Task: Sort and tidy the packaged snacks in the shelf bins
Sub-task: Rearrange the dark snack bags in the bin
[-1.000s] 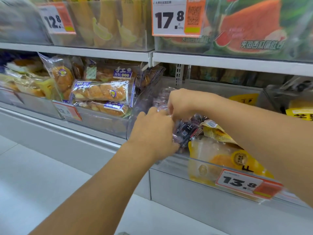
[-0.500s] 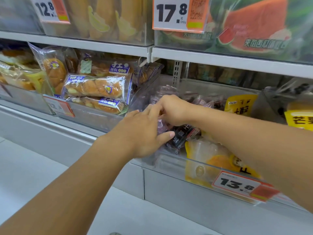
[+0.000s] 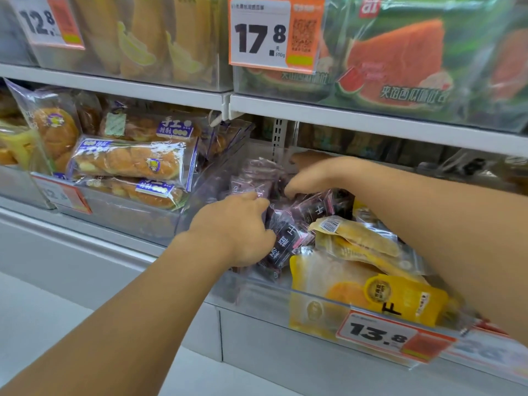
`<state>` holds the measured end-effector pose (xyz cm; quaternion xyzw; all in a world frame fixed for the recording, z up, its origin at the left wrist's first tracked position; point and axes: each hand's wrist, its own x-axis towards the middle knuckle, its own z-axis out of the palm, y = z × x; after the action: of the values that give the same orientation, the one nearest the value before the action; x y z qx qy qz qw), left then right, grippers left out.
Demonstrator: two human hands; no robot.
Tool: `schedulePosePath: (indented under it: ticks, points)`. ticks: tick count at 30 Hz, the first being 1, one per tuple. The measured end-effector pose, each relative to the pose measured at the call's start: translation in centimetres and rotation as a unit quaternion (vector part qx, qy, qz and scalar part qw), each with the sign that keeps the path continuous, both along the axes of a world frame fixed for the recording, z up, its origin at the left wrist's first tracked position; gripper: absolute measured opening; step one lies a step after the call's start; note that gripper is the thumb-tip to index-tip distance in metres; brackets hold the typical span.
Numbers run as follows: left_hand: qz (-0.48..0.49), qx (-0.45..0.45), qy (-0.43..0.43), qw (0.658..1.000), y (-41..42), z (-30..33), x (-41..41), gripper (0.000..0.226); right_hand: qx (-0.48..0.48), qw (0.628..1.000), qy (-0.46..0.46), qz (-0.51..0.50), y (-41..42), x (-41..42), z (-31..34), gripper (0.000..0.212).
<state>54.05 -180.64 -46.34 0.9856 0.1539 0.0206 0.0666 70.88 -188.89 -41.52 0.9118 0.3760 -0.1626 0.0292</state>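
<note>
Both forearms reach from the lower frame edges into the clear bin (image 3: 257, 295) at centre. The left hand (image 3: 237, 230), back upward, curls its grip round a dark purple packet (image 3: 285, 241) at the bin's front left. The right hand (image 3: 311, 174), wrist bent downward, presses curled fingertips onto purple packets (image 3: 254, 178) farther back; whether it grips one cannot be told. Yellow packets (image 3: 357, 235) lie just right.

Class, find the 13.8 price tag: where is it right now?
In the head view, lower right: the 13.8 price tag is clipped to the clear bin's front wall, just below the yellow snack packet.
</note>
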Motion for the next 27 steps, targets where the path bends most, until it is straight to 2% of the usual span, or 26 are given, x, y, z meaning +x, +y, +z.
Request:
schedulePosePath:
  ticks: [4,6,8,10,12,13,15,17,27]
  points:
    - [-0.008,0.012,-0.020,1.000,0.9,-0.4,0.0,0.056,-0.032,0.999,-0.041,0.015,1.5,1.3,-0.6,0.064]
    - [-0.012,0.013,-0.024,1.000,1.3,-0.8,0.2,0.052,-0.018,0.998,-0.055,0.017,1.6,1.7,-0.7,0.065]
    - [-0.004,-0.003,-0.026,1.000,1.5,-0.9,0.6,0.048,-0.042,0.999,-0.029,0.012,1.4,1.9,-0.7,0.065]
    - [0.003,0.001,-0.026,1.000,1.4,-1.0,1.0,0.062,-0.095,0.995,0.010,0.002,1.2,1.9,-0.7,0.066]
    - [0.011,0.016,-0.013,1.000,1.2,-1.2,1.2,0.080,-0.122,0.992,0.000,0.000,0.8,2.2,-0.6,0.059]
    - [0.016,0.025,-0.013,0.999,1.2,-1.3,1.4,0.081,-0.134,0.991,-0.013,0.007,0.7,2.3,-0.5,0.055]
    - [0.029,0.038,-0.020,0.999,1.1,-1.4,1.6,0.074,-0.151,0.988,-0.010,0.015,0.6,2.5,-0.5,0.056]
    - [0.033,0.045,-0.016,0.998,1.1,-1.4,1.8,0.066,-0.168,0.985,0.022,0.016,0.9,2.3,-0.6,0.066]
    - [0.018,0.035,-0.011,0.999,1.4,-1.0,1.6,0.056,-0.097,0.994,0.023,0.041,1.8,3.2,-1.6,0.081]
